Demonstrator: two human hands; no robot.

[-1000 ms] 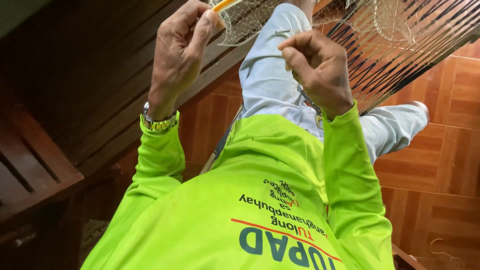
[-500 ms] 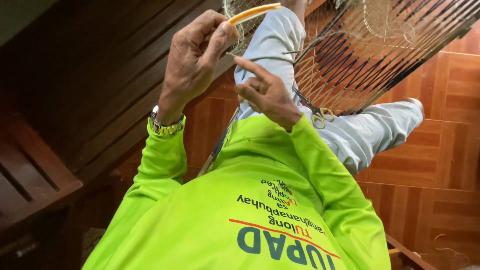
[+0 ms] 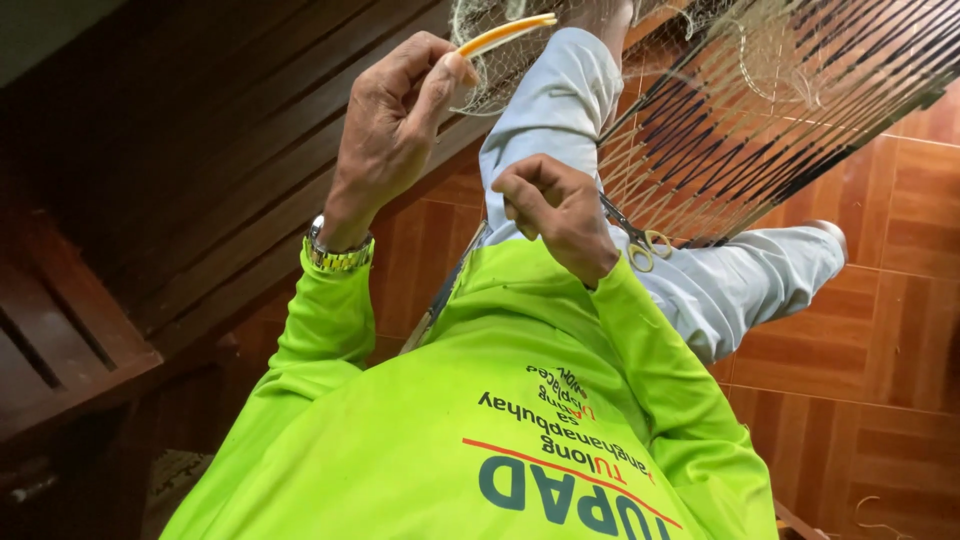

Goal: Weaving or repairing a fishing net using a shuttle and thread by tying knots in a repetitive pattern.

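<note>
My left hand [image 3: 395, 120], with a metal watch [image 3: 338, 255] on the wrist, is raised and pinches a flat yellow netting needle [image 3: 505, 35] between thumb and fingers. The needle's tip lies against a fine fishing net [image 3: 760, 110] spread over my knees. My right hand [image 3: 555, 210] is curled into a fist close to my chest, below the net. Whether a thread runs through the fist is not visible. Small scissors [image 3: 640, 240] with yellow handles lie on my thigh right beside that hand. Both arms are in neon green sleeves.
My legs in pale grey trousers [image 3: 560, 100] stretch out under the net over a reddish tiled floor [image 3: 880, 330]. Dark wooden slats and a bench [image 3: 70, 340] fill the left side.
My right hand has come down from the net toward my chest and closed into a fist. My left hand stayed up with the yellow needle, shifting slightly.
</note>
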